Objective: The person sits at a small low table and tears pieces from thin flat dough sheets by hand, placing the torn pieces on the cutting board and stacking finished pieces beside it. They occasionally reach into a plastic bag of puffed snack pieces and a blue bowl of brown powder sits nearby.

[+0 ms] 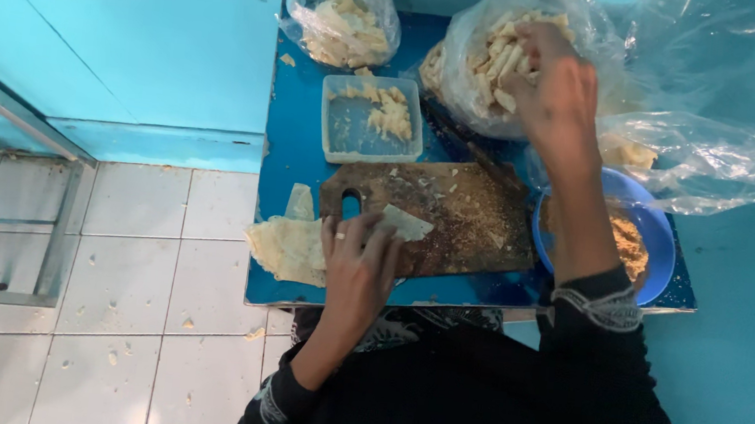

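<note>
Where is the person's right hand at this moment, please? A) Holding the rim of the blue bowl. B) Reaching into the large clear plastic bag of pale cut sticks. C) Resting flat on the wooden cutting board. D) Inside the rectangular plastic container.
B: the right hand is raised at the open mouth of the large clear plastic bag of pale sticks, away from the blue bowl and the cutting board.

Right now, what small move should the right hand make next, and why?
Probably lift one strip out of the clear bag toward the thin wrapper on the cutting board: the right hand is inside the bag, and the left hand pins the wrapper flat.
</note>
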